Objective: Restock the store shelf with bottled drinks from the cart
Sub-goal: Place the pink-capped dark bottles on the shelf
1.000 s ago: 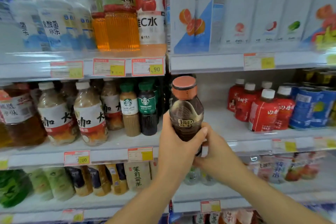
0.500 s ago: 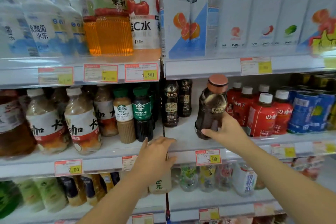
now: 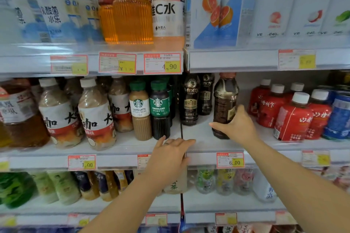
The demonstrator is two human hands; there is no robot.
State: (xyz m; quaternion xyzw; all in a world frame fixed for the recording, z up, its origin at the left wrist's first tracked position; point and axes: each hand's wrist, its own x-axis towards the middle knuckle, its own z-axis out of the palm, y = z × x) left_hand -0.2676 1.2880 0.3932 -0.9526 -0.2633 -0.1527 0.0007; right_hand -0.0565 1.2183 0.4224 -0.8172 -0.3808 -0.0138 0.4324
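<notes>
A dark coffee bottle (image 3: 224, 100) with an orange-brown cap stands upright on the middle shelf (image 3: 200, 142), right of two matching dark coffee bottles (image 3: 190, 100). My right hand (image 3: 237, 126) wraps around its lower half from the right. My left hand (image 3: 170, 155) rests palm down on the shelf's front edge, fingers apart, holding nothing. The cart is out of view.
Red bottles (image 3: 291, 117) and blue cans (image 3: 339, 115) stand right of the held bottle. Starbucks bottles (image 3: 149, 109) and milk-tea bottles (image 3: 94, 115) fill the left. The upper shelf (image 3: 236, 58) hangs close above the caps. More drinks line the lower shelf (image 3: 225, 181).
The bottle went from both hands in front of the shelf to my right hand alone, moved right and back, and now stands on the shelf. My left hand dropped to the shelf edge.
</notes>
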